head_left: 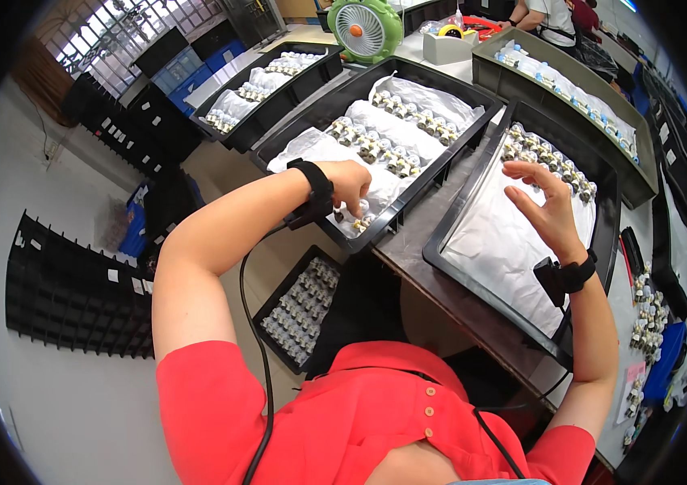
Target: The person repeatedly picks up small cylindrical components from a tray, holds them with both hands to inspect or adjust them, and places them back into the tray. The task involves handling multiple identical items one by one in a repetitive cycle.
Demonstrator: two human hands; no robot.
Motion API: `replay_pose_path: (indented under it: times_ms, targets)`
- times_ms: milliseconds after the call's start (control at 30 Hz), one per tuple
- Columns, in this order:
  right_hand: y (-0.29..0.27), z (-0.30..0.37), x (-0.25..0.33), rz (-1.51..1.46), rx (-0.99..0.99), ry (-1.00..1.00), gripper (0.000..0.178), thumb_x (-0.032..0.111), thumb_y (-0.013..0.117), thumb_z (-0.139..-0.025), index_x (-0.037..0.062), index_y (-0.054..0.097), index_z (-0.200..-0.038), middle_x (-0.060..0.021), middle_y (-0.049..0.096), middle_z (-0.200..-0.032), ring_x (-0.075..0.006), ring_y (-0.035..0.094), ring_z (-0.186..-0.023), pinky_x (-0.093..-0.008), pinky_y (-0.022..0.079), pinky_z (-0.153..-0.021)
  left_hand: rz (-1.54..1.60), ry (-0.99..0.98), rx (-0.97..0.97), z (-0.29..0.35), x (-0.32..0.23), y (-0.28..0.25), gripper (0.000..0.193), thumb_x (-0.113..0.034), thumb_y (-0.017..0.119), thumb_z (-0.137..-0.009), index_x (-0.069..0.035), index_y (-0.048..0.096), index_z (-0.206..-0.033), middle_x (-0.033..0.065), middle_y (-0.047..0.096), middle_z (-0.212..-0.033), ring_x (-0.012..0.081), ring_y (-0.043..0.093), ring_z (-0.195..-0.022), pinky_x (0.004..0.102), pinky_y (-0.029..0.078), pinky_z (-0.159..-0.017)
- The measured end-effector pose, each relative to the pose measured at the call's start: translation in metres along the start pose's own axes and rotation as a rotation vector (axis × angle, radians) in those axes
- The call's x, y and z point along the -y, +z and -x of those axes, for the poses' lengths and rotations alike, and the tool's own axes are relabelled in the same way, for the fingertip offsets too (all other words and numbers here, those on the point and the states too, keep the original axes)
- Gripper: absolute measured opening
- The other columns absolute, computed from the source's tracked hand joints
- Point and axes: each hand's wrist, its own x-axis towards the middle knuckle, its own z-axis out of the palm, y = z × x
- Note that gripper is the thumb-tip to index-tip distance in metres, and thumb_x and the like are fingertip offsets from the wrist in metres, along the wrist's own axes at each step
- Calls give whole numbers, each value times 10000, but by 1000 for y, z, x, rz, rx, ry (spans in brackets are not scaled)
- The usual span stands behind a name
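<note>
My left hand (350, 183) reaches down into the near corner of the middle black tray (440, 168), fingers curled at a few small white, gold and dark parts (364, 221). Its fingertips are partly hidden, so what they grip cannot be made out. Above the right black tray (493, 301) my right hand (552, 208) hangs with thumb and fingers apart, holding nothing. White lining (513, 252) covers that tray's bottom. Rows of similar small parts (549, 155) stand along its far side. More rows (376, 147) stand on white sheets in the middle tray.
Further trays stand at the far left (238, 144) and far right (642, 174). A green fan (366, 31) is at the back. A filled tray (299, 307) sits low beside the table. Loose parts (649, 323) lie at right. Cables run from both wrist bands.
</note>
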Motion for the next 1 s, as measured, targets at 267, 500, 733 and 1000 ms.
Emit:
replay_pose_path:
  times_ms: [267, 500, 733, 1000]
  targets:
    - [-3, -1, -19, -26, 15, 88, 242, 101, 663, -793, 26, 639, -1022, -66, 675, -963, -152, 633, -879, -275, 465, -797, 176, -96, 168, -11, 13, -7, 314, -155, 724, -757, 17, 573, -972, 115, 648, -783, 172, 647, -647, 282, 505, -536]
    - [-15, 3, -71, 197, -206, 263, 307, 153, 662, -797, 1, 612, -1059, -118, 665, -1001, -218, 633, -936, -315, 477, -843, 460, 308, -423, -15, -30, -53, 293, -266, 647, -850, -25, 602, -1010, 70, 661, -853, 130, 645, -735, 238, 488, -650]
    - [-23, 23, -129, 478, -221, 405, 497, 177, 678, -716, -12, 535, -1152, -204, 558, -1162, -335, 522, -1096, -383, 407, -947, 1526, 772, -151, -37, -122, -38, 213, -187, 605, -884, -61, 587, -1055, 86, 651, -947, 201, 651, -890, 277, 520, -770]
    - [-15, 48, -158, 680, -65, 597, 602, 139, 634, -740, 12, 404, -1282, -233, 354, -1352, -428, 455, -1139, -431, 393, -968, 1621, 681, -59, -54, -124, -15, 227, -178, 601, -883, -64, 567, -1076, 78, 634, -984, 194, 638, -914, 294, 512, -798]
